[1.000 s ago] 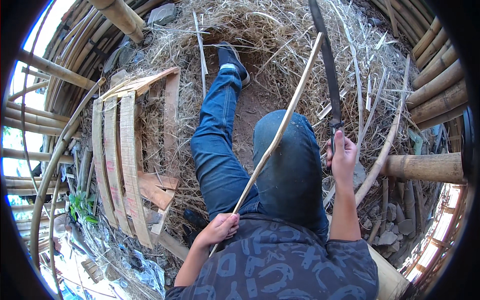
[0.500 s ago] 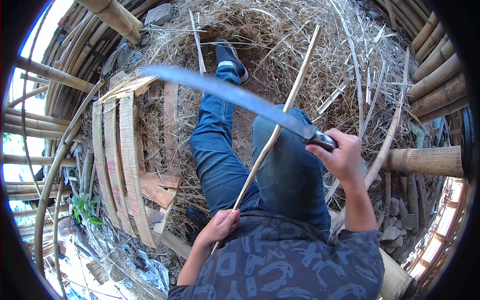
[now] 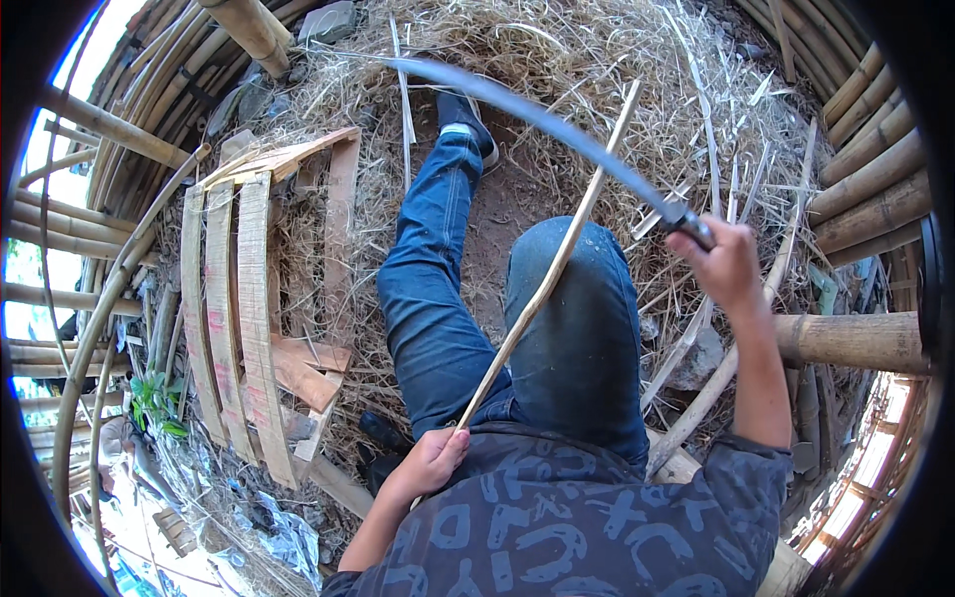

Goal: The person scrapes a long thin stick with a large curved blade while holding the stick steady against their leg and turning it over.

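Observation:
My left hand (image 3: 435, 464) is closed round the near end of a long, slim wooden stick (image 3: 538, 296), close against my shirt. From there the stick slants away to the right across my raised right knee (image 3: 572, 328), its far tip over the straw. In my right hand (image 3: 723, 267) is the dark handle of a machete (image 3: 542, 116). Its long, curved blade points to the far left, smeared by motion, and crosses the stick's far part in the picture. Whether the edge touches the stick I cannot tell.
A slatted wooden crate (image 3: 261, 328) stands left of my outstretched left leg (image 3: 430, 269). Dry straw and shavings (image 3: 557, 60) cover the ground ahead. A thick bamboo pole (image 3: 851, 341) juts in at the right. Bamboo walls (image 3: 875, 189) curve round both sides.
My right hand has moved right and farther away with the machete, and the blade has swung out toward the stick's far part. My left hand keeps its grip near my waist.

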Demonstrator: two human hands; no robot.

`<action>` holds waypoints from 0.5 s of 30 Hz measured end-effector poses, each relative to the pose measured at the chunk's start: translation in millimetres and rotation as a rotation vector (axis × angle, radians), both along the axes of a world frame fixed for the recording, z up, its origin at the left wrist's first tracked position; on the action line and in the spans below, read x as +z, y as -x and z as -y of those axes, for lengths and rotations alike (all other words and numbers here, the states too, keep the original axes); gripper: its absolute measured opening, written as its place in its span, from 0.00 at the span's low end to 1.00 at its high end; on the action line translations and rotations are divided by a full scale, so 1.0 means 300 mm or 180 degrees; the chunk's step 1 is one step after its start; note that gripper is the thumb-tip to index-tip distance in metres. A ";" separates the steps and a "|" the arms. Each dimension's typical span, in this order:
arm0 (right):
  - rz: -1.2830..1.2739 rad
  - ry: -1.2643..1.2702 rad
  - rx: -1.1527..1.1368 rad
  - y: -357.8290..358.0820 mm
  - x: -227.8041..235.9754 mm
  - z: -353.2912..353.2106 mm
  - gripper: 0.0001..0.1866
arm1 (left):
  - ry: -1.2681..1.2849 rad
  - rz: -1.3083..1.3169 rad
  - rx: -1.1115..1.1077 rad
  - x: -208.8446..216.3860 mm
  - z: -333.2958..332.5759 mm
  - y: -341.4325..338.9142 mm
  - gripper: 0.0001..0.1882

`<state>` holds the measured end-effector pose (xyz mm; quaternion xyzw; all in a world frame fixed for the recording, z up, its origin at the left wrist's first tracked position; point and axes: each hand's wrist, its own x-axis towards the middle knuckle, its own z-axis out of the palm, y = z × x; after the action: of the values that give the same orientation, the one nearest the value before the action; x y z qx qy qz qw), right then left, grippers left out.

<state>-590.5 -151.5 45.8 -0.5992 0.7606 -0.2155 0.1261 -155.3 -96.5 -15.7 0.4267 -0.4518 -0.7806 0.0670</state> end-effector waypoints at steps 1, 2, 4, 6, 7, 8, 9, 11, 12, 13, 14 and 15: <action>0.0206 0.0153 0.0071 -0.060 0.008 -0.004 0.34 | 0.0178 0.0101 -0.0075 -0.015 -0.005 -0.001 0.18; -0.0191 0.0504 0.0282 -0.101 0.003 0.000 0.33 | 0.0356 0.0206 -0.0149 -0.022 -0.007 0.002 0.18; -0.0739 0.0234 0.0804 -0.070 -0.019 0.024 0.32 | 0.0414 0.0381 -0.0103 0.017 -0.010 0.012 0.19; -0.0192 0.0194 0.0539 -0.029 -0.040 0.047 0.36 | 0.0497 0.0565 -0.0019 0.031 -0.020 0.014 0.19; -0.0195 -0.0009 0.0416 0.001 -0.026 0.055 0.36 | 0.0518 0.0584 0.0053 0.028 -0.034 0.011 0.19; -0.0202 -0.0212 0.0294 0.037 -0.010 0.059 0.37 | 0.0539 0.0599 0.0127 0.026 -0.046 0.005 0.19; -0.0255 -0.0291 0.0092 0.087 -0.013 0.058 0.37 | 0.0557 0.0602 0.0145 0.026 -0.053 0.001 0.19; -0.0401 -0.0137 -0.0133 0.174 -0.001 0.035 0.35 | 0.0360 0.0414 0.0225 0.018 -0.049 0.004 0.19; -0.0414 -0.0119 -0.0102 0.171 0.004 0.037 0.35 | 0.0374 0.0403 0.0259 0.013 -0.049 0.008 0.19; -0.0100 -0.0386 -0.0135 0.158 0.009 0.029 0.34 | 0.0638 0.0538 0.0123 0.009 -0.043 0.010 0.18; 0.0212 -0.0659 -0.0175 0.137 0.016 0.017 0.32 | 0.0898 0.0673 -0.0020 0.004 -0.039 0.018 0.18; 0.0565 -0.0533 -0.0001 0.044 0.035 0.031 0.27 | 0.0906 0.0714 0.0025 0.008 -0.044 0.027 0.18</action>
<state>-603.7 -160.8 56.4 -0.5650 0.7619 -0.2034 0.2426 -163.4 -83.3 -13.2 0.4991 -0.5607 -0.6560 0.0789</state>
